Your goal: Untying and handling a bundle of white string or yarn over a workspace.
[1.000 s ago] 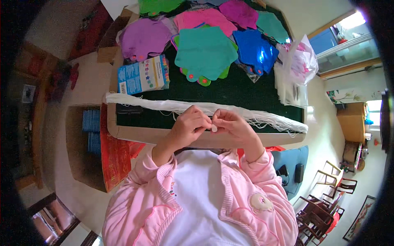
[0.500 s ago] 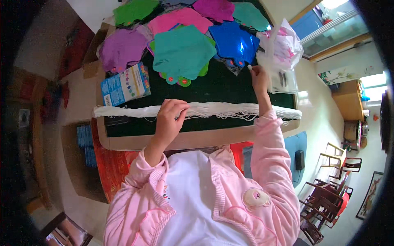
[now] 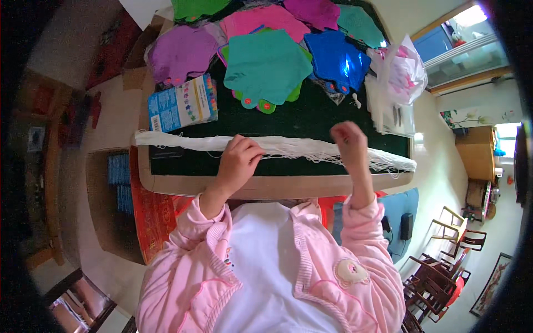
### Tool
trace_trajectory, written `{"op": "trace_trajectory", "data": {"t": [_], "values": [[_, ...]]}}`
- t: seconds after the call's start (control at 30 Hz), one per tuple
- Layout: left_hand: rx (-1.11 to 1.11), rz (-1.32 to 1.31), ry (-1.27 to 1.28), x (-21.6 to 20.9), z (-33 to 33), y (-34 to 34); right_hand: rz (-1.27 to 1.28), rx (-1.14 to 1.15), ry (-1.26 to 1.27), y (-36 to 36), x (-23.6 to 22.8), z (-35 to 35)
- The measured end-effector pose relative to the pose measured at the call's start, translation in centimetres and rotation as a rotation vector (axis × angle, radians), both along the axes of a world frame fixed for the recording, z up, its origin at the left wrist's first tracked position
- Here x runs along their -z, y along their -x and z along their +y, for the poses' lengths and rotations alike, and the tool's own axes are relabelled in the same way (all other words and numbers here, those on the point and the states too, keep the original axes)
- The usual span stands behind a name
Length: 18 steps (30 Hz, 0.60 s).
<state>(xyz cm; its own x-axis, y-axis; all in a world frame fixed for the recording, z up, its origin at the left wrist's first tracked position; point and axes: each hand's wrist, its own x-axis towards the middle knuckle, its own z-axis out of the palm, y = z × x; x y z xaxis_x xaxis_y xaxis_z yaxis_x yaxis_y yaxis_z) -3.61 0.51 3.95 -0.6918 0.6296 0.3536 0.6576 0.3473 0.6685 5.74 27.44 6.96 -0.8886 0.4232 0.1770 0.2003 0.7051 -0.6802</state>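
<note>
A long bundle of white string [image 3: 300, 146] stretches from left to right along the near part of the dark green tabletop. My left hand [image 3: 239, 162] rests at its left-middle stretch, thumb and fingers pinched together on the strands. Above the right part of the bundle hovers my right hand [image 3: 351, 145], fingers curled and smeared by motion; whether anything is in them cannot be made out. A small white piece [image 3: 356, 100], perhaps tied string, lies beyond that hand near the blue pouches.
Shiny hand-shaped pouches in teal [image 3: 266, 65], blue [image 3: 338, 58], purple [image 3: 183, 53] and pink [image 3: 261, 23] cover the far side. A blue-and-white printed package [image 3: 182, 105] lies at left, plastic bags [image 3: 402, 75] at right. A cardboard box [image 3: 114, 211] stands by the near left corner.
My right hand has let go of the small white piece and come back toward me, over the string bundle. My left hand stays at the bundle. The whole view has shifted slightly.
</note>
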Motion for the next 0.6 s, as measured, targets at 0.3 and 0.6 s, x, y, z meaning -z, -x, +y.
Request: {"op": "trace_trajectory", "data": {"t": [0.3, 0.6], "values": [[0.046, 0.036, 0.054, 1.2, 1.1, 0.3, -0.238, -0.063, -0.289, -2.6, 1.8, -3.0], [0.084, -0.103, -0.046, -0.8, 4.1, 0.6, -0.094, -0.074, 0.069, -2.1, -2.9, -2.5]]}}
